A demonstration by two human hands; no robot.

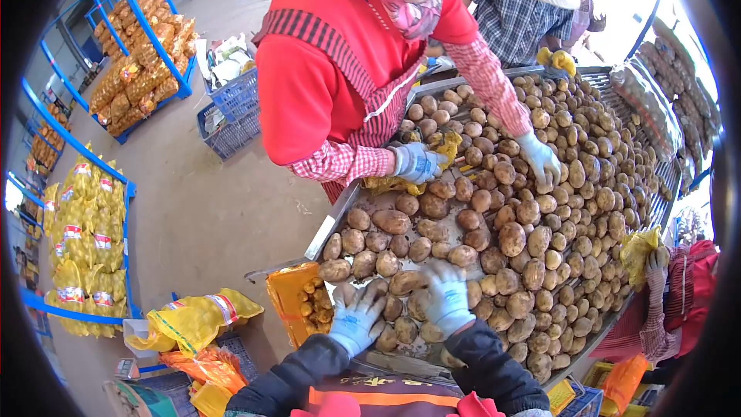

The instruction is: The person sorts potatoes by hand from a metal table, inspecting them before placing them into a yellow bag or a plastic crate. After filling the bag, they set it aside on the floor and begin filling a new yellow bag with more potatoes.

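Note:
My left hand (356,320), in a white and light-blue glove, lies with fingers spread against potatoes at the table's near left edge. Close on its right, my right hand (448,297), gloved the same way, rests on potatoes with its fingers curled; what lies under them is hidden. Between the two hands is a long potato (407,283). Many more potatoes (512,239) cover the metal sorting table (330,225). An orange crate (289,303) with small potatoes stands at the table's left end, beside my left hand.
Across the table a co-worker in red (297,93) holds a yellow net bag (446,147) and reaches over potatoes. Another person's gloved hand (657,259) is at the right edge. Filled yellow sacks (85,239), blue crates (231,112) and a yellow bag (197,320) stand left.

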